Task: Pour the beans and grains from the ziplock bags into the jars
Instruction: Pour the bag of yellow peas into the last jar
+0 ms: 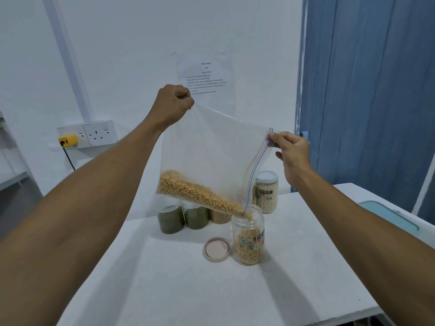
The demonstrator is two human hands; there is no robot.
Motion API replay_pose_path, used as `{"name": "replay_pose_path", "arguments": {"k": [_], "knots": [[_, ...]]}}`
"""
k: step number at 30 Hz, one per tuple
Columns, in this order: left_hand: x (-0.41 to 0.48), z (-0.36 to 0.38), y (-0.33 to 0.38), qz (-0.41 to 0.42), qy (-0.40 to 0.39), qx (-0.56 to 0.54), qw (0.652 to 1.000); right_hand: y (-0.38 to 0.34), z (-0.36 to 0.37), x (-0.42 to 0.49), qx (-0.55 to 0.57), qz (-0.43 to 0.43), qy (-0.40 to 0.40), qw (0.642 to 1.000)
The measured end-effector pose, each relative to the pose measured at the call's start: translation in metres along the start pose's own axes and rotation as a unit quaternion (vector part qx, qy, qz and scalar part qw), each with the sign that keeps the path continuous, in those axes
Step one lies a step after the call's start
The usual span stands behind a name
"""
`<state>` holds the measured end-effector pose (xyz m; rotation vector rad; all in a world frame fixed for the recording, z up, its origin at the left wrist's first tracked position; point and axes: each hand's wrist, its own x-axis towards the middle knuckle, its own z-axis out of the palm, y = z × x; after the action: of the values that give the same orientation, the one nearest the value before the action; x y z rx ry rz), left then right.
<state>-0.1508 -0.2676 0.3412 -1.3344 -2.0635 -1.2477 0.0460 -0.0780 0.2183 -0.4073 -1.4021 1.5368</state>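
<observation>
A person holds a clear plastic ziplock bag of yellow corn kernels tilted above an open clear plastic jar, with kernels spilling from the low corner of the zip mouth into the jar. The left hand is fisted around the bag's raised bottom corner, and the right hand pinches the upper end of the zip strip. The thin film looks limp and slippery and the load light but shifting, so the corners and the stiffer zip strip seem the safest holds.
</observation>
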Motion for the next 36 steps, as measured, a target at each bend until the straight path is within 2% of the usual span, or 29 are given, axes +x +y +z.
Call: {"name": "replay_pose_path", "arguments": {"k": [11,20,31,36], "knots": [[0.004,-0.004,0.008,0.020,-0.007,0.011,1.000,-0.002,0.000,0.000,0.012,-0.004,0.002,1.000],[0.004,-0.006,0.008,-0.007,-0.048,0.036,0.998,0.000,-0.001,0.004,0.014,0.005,0.002,1.000],[0.001,-0.008,-0.003,-0.004,-0.053,0.041,0.998,-0.002,0.005,0.008,0.011,0.011,-0.012,1.000],[-0.002,-0.016,-0.001,0.042,-0.115,0.129,0.984,0.000,0.002,0.013,0.009,0.008,-0.008,1.000]]}}
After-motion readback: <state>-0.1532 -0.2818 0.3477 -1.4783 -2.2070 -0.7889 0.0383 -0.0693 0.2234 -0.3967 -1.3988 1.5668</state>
